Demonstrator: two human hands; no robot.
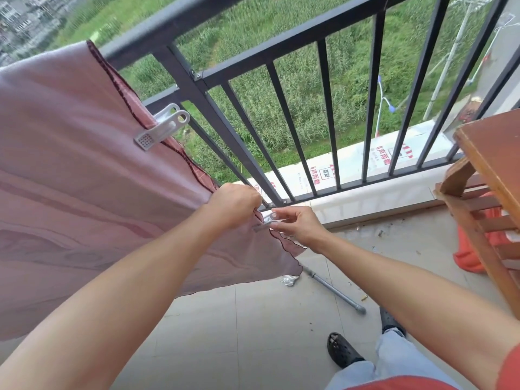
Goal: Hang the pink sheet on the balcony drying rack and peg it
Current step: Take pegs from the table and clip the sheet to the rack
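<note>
The pink sheet (pixel 70 164) hangs at the left of the frame, with 1 white peg (pixel 161 126) already on its edge. At centre, the left hand (pixel 233 204) pinches the hem while the right hand (pixel 298 223) clamps a second peg (pixel 267 220). It looks like the pegging step; next, the peg must bite fully.

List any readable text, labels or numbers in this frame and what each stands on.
White printed sheeting on the ledge outside the railing: red Chinese characters, repeated, seen upside down and too distorted to read surely.
Same sheeting: a small boxed logo, too small to read.
Pink sheet, white peg, wooden table: no text.
</note>
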